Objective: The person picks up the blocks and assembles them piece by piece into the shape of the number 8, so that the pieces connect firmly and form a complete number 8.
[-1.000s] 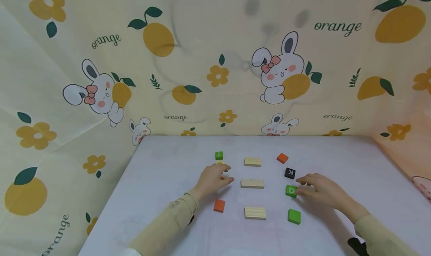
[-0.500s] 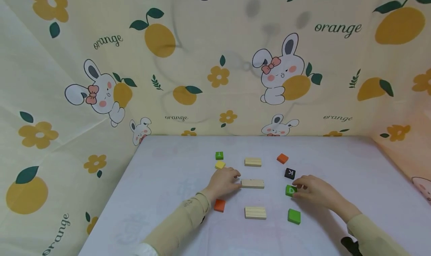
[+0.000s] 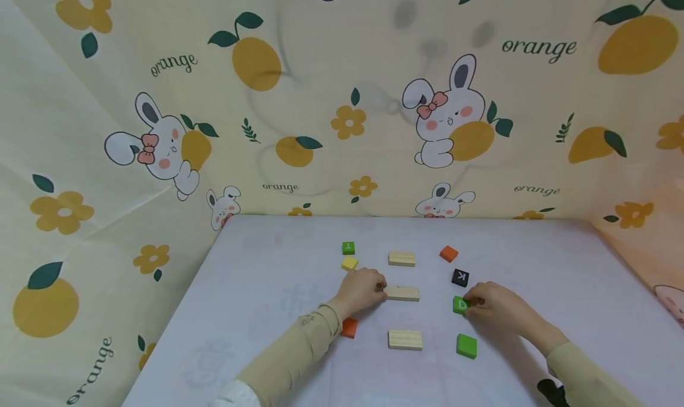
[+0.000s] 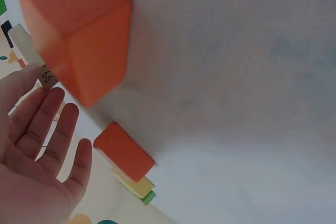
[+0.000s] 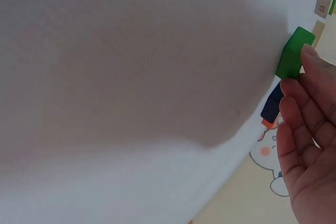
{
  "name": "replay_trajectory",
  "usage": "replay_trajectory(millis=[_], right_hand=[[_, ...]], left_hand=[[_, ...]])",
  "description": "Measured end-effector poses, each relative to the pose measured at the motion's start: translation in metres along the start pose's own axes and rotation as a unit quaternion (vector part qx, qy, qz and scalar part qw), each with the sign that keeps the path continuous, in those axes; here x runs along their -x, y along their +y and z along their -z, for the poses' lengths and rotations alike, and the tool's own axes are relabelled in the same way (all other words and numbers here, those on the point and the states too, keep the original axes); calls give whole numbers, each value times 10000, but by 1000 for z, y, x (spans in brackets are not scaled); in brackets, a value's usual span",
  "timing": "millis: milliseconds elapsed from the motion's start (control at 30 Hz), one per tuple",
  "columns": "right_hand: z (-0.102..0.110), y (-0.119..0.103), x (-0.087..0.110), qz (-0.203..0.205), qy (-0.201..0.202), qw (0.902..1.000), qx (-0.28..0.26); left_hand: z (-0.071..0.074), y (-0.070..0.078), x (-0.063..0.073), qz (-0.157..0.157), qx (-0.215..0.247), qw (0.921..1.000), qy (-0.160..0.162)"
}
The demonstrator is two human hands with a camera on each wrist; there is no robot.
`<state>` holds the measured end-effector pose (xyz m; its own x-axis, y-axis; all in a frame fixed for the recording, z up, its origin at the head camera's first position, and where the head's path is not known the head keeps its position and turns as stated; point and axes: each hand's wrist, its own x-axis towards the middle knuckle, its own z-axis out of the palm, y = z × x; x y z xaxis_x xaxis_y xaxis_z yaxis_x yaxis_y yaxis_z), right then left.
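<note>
In the head view my left hand (image 3: pixel 361 289) holds the left end of the middle wooden block (image 3: pixel 403 293), which lies flat on the table. The left wrist view shows thumb and forefinger at that block's numbered end (image 4: pixel 47 78), the other fingers loosely spread. My right hand (image 3: pixel 504 307) pinches a green block lettered D (image 3: pixel 459 305) at its right side. In the right wrist view, thumb and forefinger meet this green block (image 5: pixel 295 55). An orange block (image 4: pixel 125 151) near the left fingers is hidden by that hand in the head view.
Left column: green block (image 3: pixel 348 248), yellow block (image 3: pixel 350 263) and orange block (image 3: pixel 350 328), partly behind the left sleeve. Wooden blocks lie behind (image 3: pixel 402 259) and in front (image 3: pixel 404 340). At right are orange (image 3: pixel 449 253), black K (image 3: pixel 460 277) and green (image 3: pixel 466 346) blocks.
My left hand has moved right from the left column to the middle wooden block and taken its end. My right hand has moved slightly left, its fingers closing onto the green D block.
</note>
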<state>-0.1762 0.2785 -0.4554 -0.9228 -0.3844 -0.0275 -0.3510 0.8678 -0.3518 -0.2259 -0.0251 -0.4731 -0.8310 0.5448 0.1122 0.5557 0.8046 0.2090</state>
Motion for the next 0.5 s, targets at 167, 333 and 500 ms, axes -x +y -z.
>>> replay_trajectory(millis=[167, 333, 500], right_hand=[[-1, 0, 1, -191, -114, 9995, -220], [-1, -2, 0, -134, -103, 9994, -286], [-2, -10, -8, -111, -250, 9991, -318]], left_hand=[[4, 3, -3, 36, 29, 9998, -217], [10, 8, -7, 264, 139, 9981, -537], [14, 10, -11, 510, 267, 9957, -726]])
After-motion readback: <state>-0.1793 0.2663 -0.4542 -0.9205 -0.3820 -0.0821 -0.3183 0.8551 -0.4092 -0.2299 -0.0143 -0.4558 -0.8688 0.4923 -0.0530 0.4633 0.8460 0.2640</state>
